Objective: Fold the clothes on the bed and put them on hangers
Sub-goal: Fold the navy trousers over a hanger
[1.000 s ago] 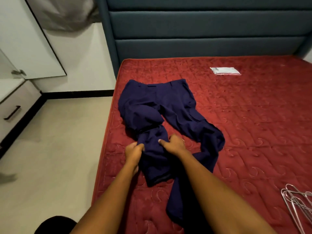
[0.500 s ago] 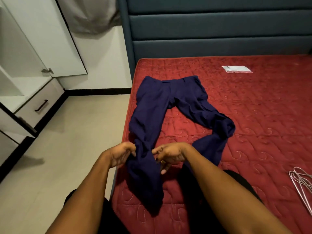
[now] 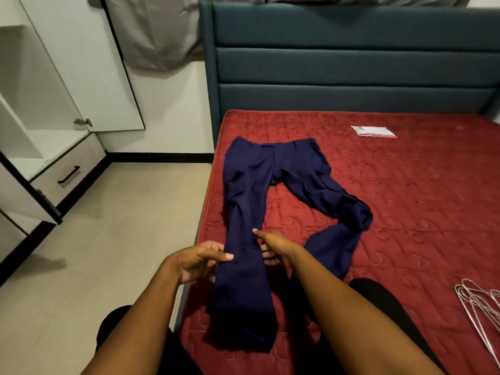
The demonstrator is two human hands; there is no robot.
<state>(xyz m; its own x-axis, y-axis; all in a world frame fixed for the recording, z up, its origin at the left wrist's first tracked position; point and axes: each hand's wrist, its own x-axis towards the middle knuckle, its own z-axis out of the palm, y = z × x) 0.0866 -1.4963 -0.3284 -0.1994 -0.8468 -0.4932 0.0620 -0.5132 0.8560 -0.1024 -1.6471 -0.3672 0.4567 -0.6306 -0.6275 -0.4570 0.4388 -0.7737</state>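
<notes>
Navy trousers point(image 3: 249, 185) lie on the red mattress point(image 3: 405, 198) with the waistband toward the headboard. One leg runs straight toward me and over the near edge; the other leg bends out to the right and doubles back, crumpled. My left hand point(image 3: 200, 261) pinches the left edge of the straight leg, thumb on top. My right hand point(image 3: 273, 244) holds the same leg's right edge, thumb laid on the cloth and fingers tucked beside it. A bunch of wire hangers point(image 3: 479, 301) lies on the mattress at the far right, away from both hands.
A small white packet point(image 3: 373, 130) lies near the teal headboard point(image 3: 351, 63). To the left is bare floor and an open white wardrobe with a drawer point(image 3: 67, 174). Grey cloth point(image 3: 159, 36) hangs above, left of the headboard. My dark-clad knees are at the bed's near edge.
The bunched left trouser leg has been pulled toward me and now lies straight and flat. Both hands have slid along it to its edges. The view has lifted and shifted left.
</notes>
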